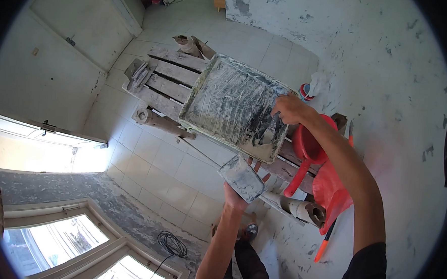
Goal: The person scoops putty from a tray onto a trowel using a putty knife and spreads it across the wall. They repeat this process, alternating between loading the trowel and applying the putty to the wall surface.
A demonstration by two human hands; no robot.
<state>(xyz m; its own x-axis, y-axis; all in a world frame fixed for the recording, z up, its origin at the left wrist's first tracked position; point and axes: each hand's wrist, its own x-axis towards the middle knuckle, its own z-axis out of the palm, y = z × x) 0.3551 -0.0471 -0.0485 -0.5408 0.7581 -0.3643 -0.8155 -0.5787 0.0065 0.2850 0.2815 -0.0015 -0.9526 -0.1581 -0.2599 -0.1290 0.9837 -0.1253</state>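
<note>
My left hand [236, 197] grips a rectangular plastering trowel [242, 178] from below, its flat face smeared with grey-white plaster. Some fingertips show past the far edge of the blade; the handle is hidden. My right hand [292, 108] is closed around a putty knife [271, 130], whose blade reaches down into the right part of a large shallow tray [198, 95]. Streaked wet plaster [230, 99] coats the floor of the tray, with a pale lump at its near right corner. The trowel is just outside the tray's near edge.
The tray rests on a slatted wooden bench [168, 88]. A red dipper [311, 144] and red plastic bag [332, 190] lie at its right end, near an orange-handled tool [323, 248]. Coiled black cable [172, 244] is by the windows. A patchy wall [389, 72] stands right.
</note>
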